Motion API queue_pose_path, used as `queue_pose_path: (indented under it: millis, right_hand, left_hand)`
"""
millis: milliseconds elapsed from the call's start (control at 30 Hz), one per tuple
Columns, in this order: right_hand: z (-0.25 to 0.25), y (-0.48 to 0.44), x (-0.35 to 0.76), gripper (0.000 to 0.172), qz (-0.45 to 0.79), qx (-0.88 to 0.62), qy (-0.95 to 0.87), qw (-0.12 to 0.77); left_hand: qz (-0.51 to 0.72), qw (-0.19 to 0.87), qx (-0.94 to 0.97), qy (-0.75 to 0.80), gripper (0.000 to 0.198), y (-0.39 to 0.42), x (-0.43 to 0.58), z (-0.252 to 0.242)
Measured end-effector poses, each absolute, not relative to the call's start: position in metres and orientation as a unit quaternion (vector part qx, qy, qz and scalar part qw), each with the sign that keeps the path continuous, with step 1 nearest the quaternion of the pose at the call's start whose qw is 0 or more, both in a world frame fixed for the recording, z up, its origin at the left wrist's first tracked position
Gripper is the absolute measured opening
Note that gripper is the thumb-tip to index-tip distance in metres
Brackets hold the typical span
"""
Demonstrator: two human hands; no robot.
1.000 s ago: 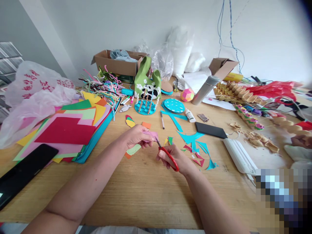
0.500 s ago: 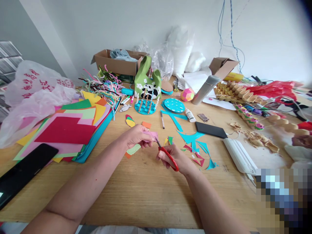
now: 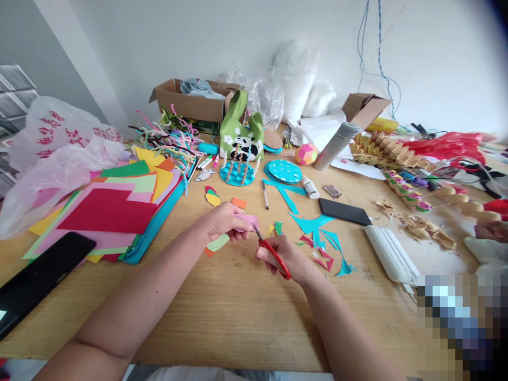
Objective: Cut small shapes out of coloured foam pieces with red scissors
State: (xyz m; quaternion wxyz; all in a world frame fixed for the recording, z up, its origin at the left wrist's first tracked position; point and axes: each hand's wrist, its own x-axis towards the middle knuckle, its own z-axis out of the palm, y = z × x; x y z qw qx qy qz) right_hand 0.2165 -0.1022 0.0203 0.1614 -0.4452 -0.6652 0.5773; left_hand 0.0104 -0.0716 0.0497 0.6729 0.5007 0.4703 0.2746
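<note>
A small piece of pink paper (image 3: 249,218) is pinched in my left hand (image 3: 227,221) above the table. My right hand (image 3: 282,257) is closed round the red handles of a pair of scissors (image 3: 277,257), whose blade tips meet the paper's edge. Under my left hand lies a pale green cut piece (image 3: 218,242) with a drawn outline, over some orange paper. An orange rectangle (image 3: 239,202) rests just beyond, and leaf-shaped cutouts (image 3: 213,198) in yellow, green and red lie to its left.
Blue paper scraps (image 3: 313,224) and red scraps (image 3: 323,259) lie right of my hands. A sheet stack (image 3: 107,211) and a black phone (image 3: 47,280) occupy the left. Farther back stand a green panda bag (image 3: 242,135) and a grey bottle (image 3: 336,145). A white power strip (image 3: 391,254) lies right.
Both hands stay nearly in place, with the scissors still at the pink paper's edge. The whole view has shifted very slightly.
</note>
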Motion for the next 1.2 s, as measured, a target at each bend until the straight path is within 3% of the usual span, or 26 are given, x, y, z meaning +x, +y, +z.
queue_pose_path:
  millis: [1200]
  right_hand:
    - [0.0242,-0.1039,0.216,0.059,0.602,-0.443,-0.639,0.18]
  left_hand:
    - [0.276,0.693,0.491,0.449,0.012,-0.0698,0.0109,0.0432]
